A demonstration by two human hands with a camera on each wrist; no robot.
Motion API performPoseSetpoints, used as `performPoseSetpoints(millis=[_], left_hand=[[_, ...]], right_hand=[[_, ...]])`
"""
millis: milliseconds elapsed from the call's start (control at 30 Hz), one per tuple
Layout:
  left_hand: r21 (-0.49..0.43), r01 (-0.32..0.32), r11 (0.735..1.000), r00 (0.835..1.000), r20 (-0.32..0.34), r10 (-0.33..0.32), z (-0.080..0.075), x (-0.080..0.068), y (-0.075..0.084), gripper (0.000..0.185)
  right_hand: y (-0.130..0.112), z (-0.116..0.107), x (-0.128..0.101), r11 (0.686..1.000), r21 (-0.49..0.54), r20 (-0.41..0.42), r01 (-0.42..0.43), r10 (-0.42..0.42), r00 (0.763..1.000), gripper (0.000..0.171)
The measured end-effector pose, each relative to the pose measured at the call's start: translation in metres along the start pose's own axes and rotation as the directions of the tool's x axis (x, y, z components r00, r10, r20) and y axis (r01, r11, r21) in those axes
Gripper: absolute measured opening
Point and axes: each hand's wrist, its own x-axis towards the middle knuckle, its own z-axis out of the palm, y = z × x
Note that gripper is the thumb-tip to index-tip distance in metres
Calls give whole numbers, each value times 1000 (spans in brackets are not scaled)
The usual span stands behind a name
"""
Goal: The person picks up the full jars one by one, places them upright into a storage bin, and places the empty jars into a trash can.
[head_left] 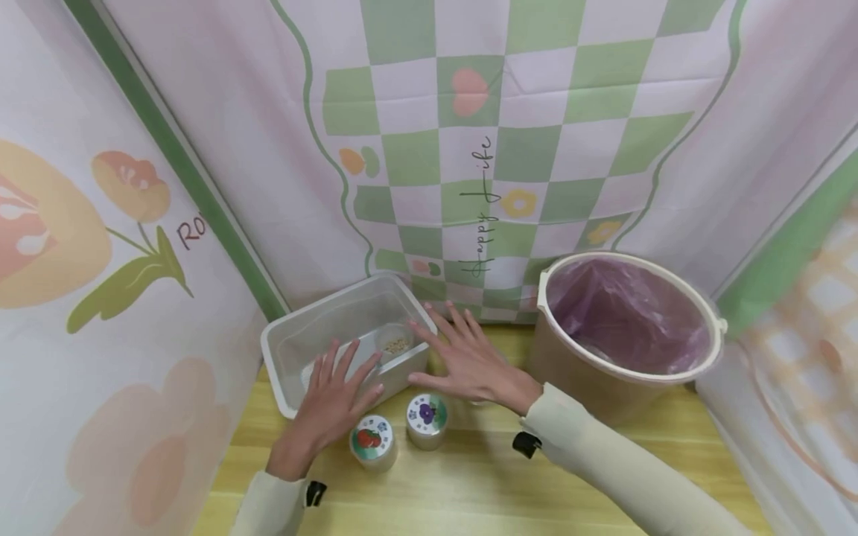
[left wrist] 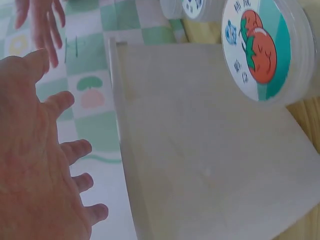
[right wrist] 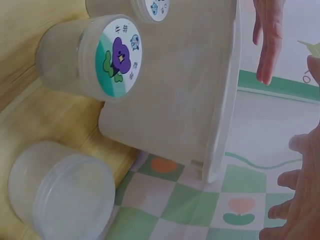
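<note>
Neither hand grips anything: left hand and right hand both hover flat, fingers spread wide, palms down, over the near edge of the clear plastic bin. Whether any fingertip touches the rim can't be told.

Surface is a light wood table. Room is closed in w/ printed cloth: a green-and-white checker backdrop at the far side, flower-print panels at left & right.

Bin sits at the far left of the table, against the backdrop. It's rectangular, open side up, long axis running from near left to far right. Inside it, towards the right end, sits a small clear cup w/ pale grainy bits in it.

Two small lidded jars stand upright just beside the bin's near wall: tomato-label jar near the left hand, purple-label jar to its right, between the two wrists. Lids face up. Right wrist view also shows a plain clear jar on the wood, near the purple one, under the right hand.

Right of the bin stands a round beige bucket lined w/ a pink-purple bag, mouth up, well apart from the jars.
</note>
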Motion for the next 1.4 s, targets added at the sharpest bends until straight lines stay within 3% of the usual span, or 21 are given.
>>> performPoseSetpoints(millis=[133,333,567,833,1133,1400], left_hand=[[-7,-18,1000,1000,21,18,2,1,8,62],[-8,-95,995,995,-5,95,8,1,19,62],[-43,-142,989,989,28,143,17,-3,28,64],[19,-241,970,970,19,241,31,-7,35,64],[52,-263,964,965,42,261,38,-13,39,67],[108,-326,939,946,33,324,49,-19,38,71]], right_hand=[[2,0,-4,1000,-7,-14,-2,2,1000,93],[4,-4,-15,1000,-24,-27,-2,2,1000,92],[10,-13,-34,999,-51,-59,-7,4,998,91],[18,-22,-49,997,-60,-99,-42,36,994,89],[23,-37,-62,995,-80,-161,-54,41,986,91],[38,-53,-77,990,-101,-211,-103,80,974,90]])
